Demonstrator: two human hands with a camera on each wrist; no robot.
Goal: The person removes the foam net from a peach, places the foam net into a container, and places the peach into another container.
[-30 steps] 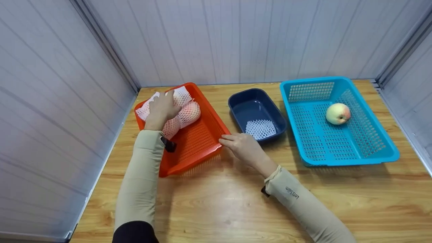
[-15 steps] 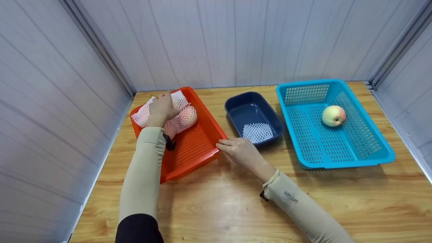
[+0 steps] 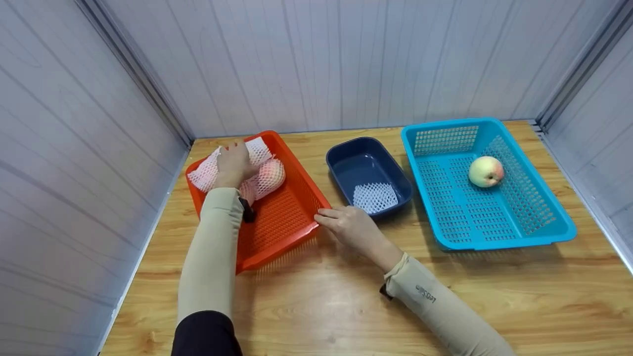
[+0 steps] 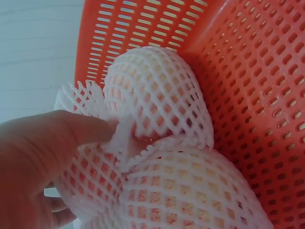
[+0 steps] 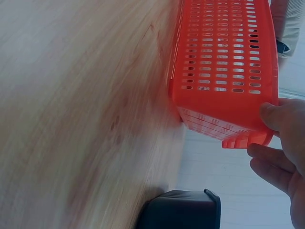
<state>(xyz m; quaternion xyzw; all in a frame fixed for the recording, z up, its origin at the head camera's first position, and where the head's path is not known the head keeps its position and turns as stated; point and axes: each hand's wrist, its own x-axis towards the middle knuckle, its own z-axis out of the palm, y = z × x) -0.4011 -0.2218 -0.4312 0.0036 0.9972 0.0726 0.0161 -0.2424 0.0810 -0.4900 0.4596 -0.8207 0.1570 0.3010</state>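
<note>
Several peaches in white foam nets lie at the back of a red basket (image 3: 277,225). Over them, my left hand (image 3: 232,165) grips one netted peach (image 4: 95,179), with the thumb on its net beside the net's open end. Two more netted peaches (image 4: 155,95) lie against it in the left wrist view; my hand partly hides the group in the head view. My right hand (image 3: 353,230) pinches the near right corner of the basket's rim, thumb on the outer wall in the right wrist view.
A dark blue tub (image 3: 363,163) with a loose foam net (image 3: 375,198) inside stands right of the red basket. Farther right is a blue basket (image 3: 445,242) holding one bare peach (image 3: 486,171). Pale panel walls (image 3: 316,64) enclose the wooden table (image 3: 316,306).
The head view has shifted slightly, so the baskets and tub appear a little lower and farther left. Both hands keep about the same places at the red basket.
</note>
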